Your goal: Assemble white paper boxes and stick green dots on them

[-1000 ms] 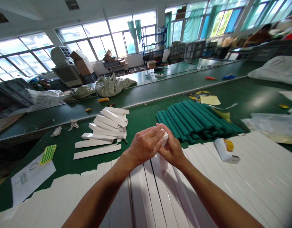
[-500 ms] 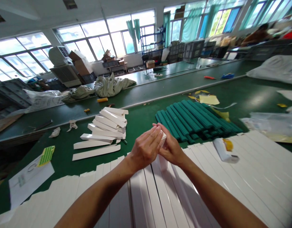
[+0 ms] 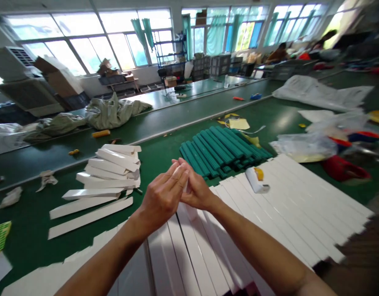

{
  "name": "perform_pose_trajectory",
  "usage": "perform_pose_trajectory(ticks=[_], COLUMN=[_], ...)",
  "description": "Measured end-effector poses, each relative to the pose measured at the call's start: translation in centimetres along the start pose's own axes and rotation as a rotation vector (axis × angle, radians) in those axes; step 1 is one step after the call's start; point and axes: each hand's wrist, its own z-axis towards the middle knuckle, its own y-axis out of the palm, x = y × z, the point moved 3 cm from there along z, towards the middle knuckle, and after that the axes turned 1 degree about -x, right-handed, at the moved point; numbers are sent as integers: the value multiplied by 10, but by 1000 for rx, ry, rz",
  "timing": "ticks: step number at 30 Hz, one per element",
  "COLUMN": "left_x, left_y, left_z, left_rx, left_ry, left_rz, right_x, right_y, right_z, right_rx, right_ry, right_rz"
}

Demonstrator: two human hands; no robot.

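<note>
My left hand (image 3: 163, 191) and my right hand (image 3: 197, 189) meet at the far end of a narrow white box (image 3: 191, 212). The left fingers lie closed together over its end, while the right fingers wrap its side; the end itself is mostly hidden. Beneath them, long white boxes (image 3: 290, 197) lie side by side across the bench. Several slim white cartons (image 3: 106, 168) lie in a loose pile to the left. Beyond my right hand is a stack of green ribbed strips (image 3: 220, 148). A small white object with a yellow part (image 3: 257, 180) rests on the boxes at right.
Crumpled sacks (image 3: 112, 111) lie on the far bench at left. Clear plastic bags (image 3: 306, 146) and a red item (image 3: 346, 169) are at the right. A yellow-green sheet (image 3: 1, 237) is at the left edge. A person (image 3: 280, 53) sits far back.
The view has turned to the right, bringing more of the right side of the bench into sight. Both hands stay together on the box end, with little change in their hold.
</note>
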Motion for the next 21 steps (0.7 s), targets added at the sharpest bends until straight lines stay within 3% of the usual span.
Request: perform_pose_trajectory(ticks=[5,8,10,12,13,15,17,21], left_x=[7,15,20,23,24,25,26,25], left_y=[16,22,23,21,20,17,16,17], left_z=[-6,-8,-9,-9,-9,-9,-9,-10], left_rx=[119,189,209,222,228,242,247,237], left_ry=[-70,-107,-115,-110,-104,-98,-98,-101], left_rz=[-103,-84,-51,-33,-32,-36,-40,-55], right_x=[-1,3,19,43,54,75,92,112], right_y=[-7,-34,-73,-126,-149,-183,-201,-200], right_z=[-3,-26,-56,-101,-126,-161,-184,-200], right_rx=[-88,-48,202,692,868,940,914,888], right_ry=[13,45,266,682,936,1125,1224,1346], right_rz=[8,-21,-107,-340,-491,-548,-515,-359])
